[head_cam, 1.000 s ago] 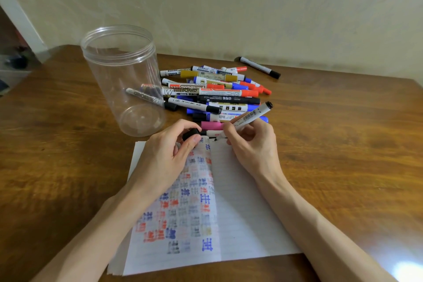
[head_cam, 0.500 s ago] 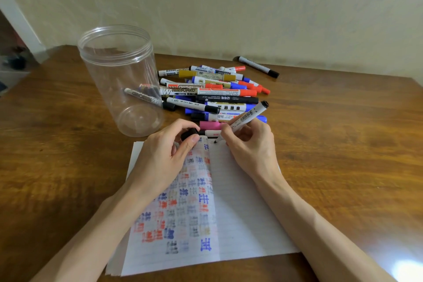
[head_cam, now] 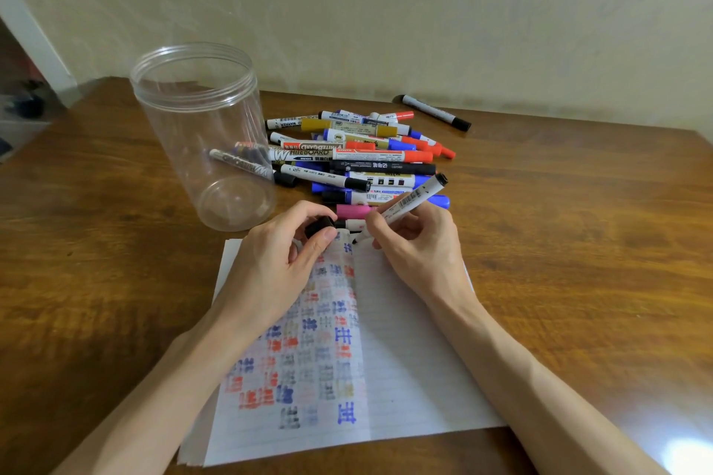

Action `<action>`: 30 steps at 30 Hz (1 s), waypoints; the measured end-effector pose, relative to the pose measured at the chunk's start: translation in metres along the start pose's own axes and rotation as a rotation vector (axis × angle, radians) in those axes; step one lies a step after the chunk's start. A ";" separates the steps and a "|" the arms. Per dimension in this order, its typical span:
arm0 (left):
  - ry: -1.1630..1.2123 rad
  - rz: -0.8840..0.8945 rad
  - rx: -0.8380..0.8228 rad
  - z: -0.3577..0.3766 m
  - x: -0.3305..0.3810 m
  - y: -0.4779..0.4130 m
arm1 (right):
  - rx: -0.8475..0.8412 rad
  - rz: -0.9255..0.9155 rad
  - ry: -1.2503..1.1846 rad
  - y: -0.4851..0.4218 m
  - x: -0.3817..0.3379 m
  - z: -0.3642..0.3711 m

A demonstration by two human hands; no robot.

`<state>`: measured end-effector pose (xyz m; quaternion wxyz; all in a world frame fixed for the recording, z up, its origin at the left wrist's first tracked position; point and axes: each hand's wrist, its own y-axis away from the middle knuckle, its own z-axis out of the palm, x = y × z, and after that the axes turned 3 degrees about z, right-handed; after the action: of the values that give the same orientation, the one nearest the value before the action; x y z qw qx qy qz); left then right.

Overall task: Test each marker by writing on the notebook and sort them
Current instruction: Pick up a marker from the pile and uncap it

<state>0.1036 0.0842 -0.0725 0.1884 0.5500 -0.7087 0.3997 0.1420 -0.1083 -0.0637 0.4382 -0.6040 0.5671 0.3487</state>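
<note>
Marker [head_cam: 413, 199] tip has lowered, seemingly onto the notebook's [head_cam: 405, 359] top edge.

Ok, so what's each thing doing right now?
Marker: uncapped, held by right hand, tip down.
Cap: off, pinched by left hand.
Jar: upright, lidless.
Notebook: open, left page covered in marks.
Marker pile: lying loose on table.

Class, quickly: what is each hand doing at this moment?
Left hand: pinches the black cap.
Right hand: grips the uncapped marker, tip at the notebook.
</note>
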 end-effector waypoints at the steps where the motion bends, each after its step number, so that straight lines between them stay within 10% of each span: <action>1: -0.002 0.003 0.001 0.000 0.000 0.000 | -0.003 0.000 0.016 0.001 0.000 0.000; 30: 0.009 0.016 0.009 0.000 0.001 -0.001 | 0.046 0.040 0.010 0.000 -0.001 -0.001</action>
<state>0.1042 0.0836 -0.0716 0.1859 0.5432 -0.7106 0.4067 0.1416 -0.1086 -0.0628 0.4423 -0.5841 0.5888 0.3413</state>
